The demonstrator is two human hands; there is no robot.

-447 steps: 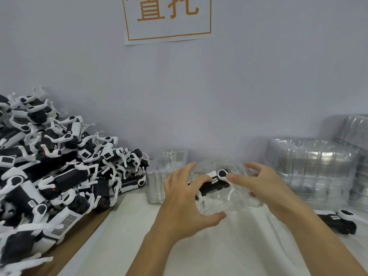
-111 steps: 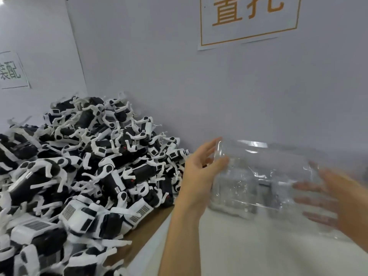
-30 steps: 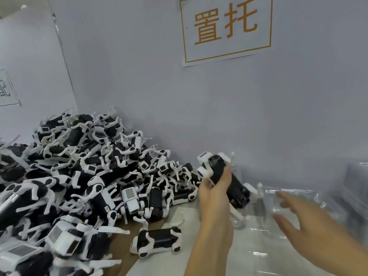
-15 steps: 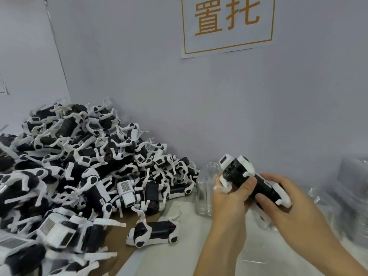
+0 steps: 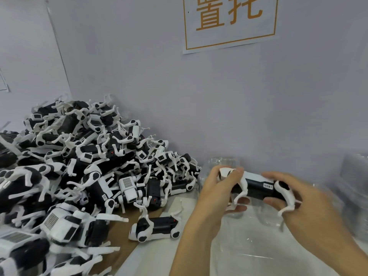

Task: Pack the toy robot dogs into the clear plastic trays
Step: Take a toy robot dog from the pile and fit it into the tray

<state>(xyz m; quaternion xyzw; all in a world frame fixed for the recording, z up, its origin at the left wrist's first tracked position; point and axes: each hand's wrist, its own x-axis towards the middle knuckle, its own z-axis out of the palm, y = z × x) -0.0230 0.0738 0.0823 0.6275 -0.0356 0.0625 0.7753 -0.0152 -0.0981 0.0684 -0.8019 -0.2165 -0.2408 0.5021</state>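
Above the worktop's right half, head view: black-and-white plastic toy robot dog (image 5: 256, 186) held level, clear of the surface, over a clear plastic tray (image 5: 249, 253). Left hand (image 5: 217, 194) curled round the head end; right hand (image 5: 304, 204) curled round the rear. Judged light and rigid, thin white legs likely fragile; best gripped by the black body. Heaped along the left edge: pile of similar dogs (image 5: 79, 166). One loose dog (image 5: 155, 226) just beside the pile.

Dog pile (image 5: 79, 166) lies left of the held dog (image 5: 256, 187).
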